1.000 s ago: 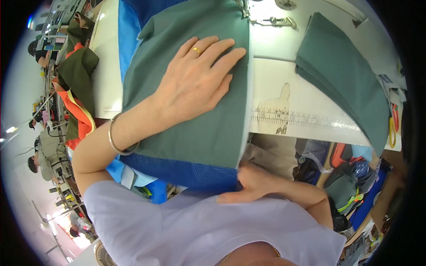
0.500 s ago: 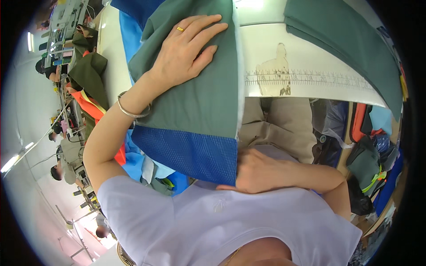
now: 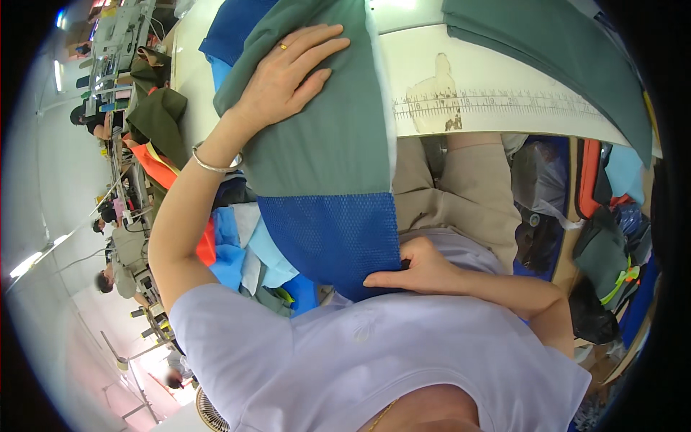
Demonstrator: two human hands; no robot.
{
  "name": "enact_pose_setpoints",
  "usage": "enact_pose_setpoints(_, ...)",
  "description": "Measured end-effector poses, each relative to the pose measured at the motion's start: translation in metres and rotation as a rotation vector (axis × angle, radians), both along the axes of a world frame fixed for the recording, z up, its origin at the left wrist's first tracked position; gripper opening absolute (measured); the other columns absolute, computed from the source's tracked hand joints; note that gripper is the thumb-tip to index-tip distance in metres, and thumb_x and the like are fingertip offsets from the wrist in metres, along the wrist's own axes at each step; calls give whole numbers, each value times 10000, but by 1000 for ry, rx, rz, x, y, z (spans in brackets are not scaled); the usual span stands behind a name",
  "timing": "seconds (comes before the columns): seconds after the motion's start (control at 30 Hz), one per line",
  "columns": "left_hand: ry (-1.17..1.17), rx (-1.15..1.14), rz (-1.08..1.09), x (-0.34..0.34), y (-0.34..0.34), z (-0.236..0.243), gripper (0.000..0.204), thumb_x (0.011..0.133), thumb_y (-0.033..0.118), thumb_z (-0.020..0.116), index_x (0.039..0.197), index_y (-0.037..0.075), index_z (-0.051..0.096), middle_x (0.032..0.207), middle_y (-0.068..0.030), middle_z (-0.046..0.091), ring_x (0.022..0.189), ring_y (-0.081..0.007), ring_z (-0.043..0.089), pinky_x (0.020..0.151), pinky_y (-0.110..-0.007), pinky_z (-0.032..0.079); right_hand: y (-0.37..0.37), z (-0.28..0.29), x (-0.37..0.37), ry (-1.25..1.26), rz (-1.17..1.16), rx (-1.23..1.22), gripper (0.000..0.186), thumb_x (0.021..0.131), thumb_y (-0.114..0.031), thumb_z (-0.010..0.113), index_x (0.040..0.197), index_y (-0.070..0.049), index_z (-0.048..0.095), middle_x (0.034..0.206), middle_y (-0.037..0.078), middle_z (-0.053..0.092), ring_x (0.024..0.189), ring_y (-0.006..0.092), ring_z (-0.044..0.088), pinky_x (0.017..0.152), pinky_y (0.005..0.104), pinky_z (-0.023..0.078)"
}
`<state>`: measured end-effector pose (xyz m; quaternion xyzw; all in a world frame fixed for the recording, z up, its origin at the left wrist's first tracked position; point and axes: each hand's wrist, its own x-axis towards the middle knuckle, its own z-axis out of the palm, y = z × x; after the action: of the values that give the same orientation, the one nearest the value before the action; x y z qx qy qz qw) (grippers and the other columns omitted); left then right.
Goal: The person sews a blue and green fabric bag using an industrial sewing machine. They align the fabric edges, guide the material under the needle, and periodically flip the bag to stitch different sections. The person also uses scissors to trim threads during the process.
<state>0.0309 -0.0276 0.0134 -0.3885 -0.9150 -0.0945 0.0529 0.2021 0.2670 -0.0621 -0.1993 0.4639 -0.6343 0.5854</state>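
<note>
A long green fabric piece drapes over the table's near edge, with a white strip along its right side. A blue mesh panel is joined to its lower end and hangs toward my lap. My left hand lies flat on the green fabric, fingers stretched out, a gold ring on one finger. Down by my waist, my right hand pinches the right edge of the blue mesh panel near its bottom corner, thumb on top. The fingers beneath the cloth are partly hidden.
Across the white table runs a printed ruler scale beside a worn patch. Another green fabric piece lies at the far right. Light blue scraps pile at lower left. Bags and cloth bundles sit at right. People work at machines on the left.
My right hand now has its thumb over the blue mesh panel's edge. The blue panel hangs narrower and shifted slightly right. My left hand still rests on the green fabric.
</note>
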Motion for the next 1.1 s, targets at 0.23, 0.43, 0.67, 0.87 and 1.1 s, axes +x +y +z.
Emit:
enact_pose_setpoints(0.23, 4, -42, 0, -3, -5, 5, 466, 901, 61, 609, 1368, 63, 612, 1464, -120, 561, 1332, -346, 537, 1134, -457, 419, -30, -10, -23, -498, -363, -50, 625, 1012, -445, 617, 1409, 13, 464, 1036, 104, 687, 759, 138, 688, 589, 245, 550)
enact_pose_setpoints(0.43, 341, -266, 281, 5, 3, 9, 497, 920, 136, 637, 1416, 155, 596, 1479, -64, 556, 1394, -281, 483, 1198, -535, 280, -31, 5, -37, 106, -555, -151, 366, 990, -235, 706, 736, 6, 603, 666, -10, 579, 514, 63, 478, 471, 263, 385)
enact_pose_setpoints(0.67, 140, -198, 333, -7, -33, -8, 526, 1001, 270, 488, 1522, 198, 484, 1612, -69, 388, 1500, -266, 341, 1220, -599, 145, -27, -3, -30, -171, -533, -56, 240, 958, -227, 752, 949, 10, 716, 885, 40, 709, 704, 58, 611, 611, 247, 492)
enact_pose_setpoints(0.87, 222, -200, 242, -8, -20, 8, 471, 914, 159, 604, 1384, 183, 617, 1488, -51, 539, 1408, -261, 466, 1201, -571, 244, -19, 6, -29, -368, -172, -114, 380, 990, -231, 706, 1289, -12, 622, 991, 38, 718, 723, 78, 653, 594, 232, 532)
enact_pose_setpoints(1.1, 352, -264, -251, -44, 54, 25, 314, 725, 20, 660, 1012, 135, 715, 1088, -13, 703, 1201, -266, 612, 1077, -445, 441, -28, 15, -14, -58, -313, -328, 303, 1037, -250, 632, 1171, 19, 675, 927, 48, 704, 749, 112, 617, 666, 282, 517)
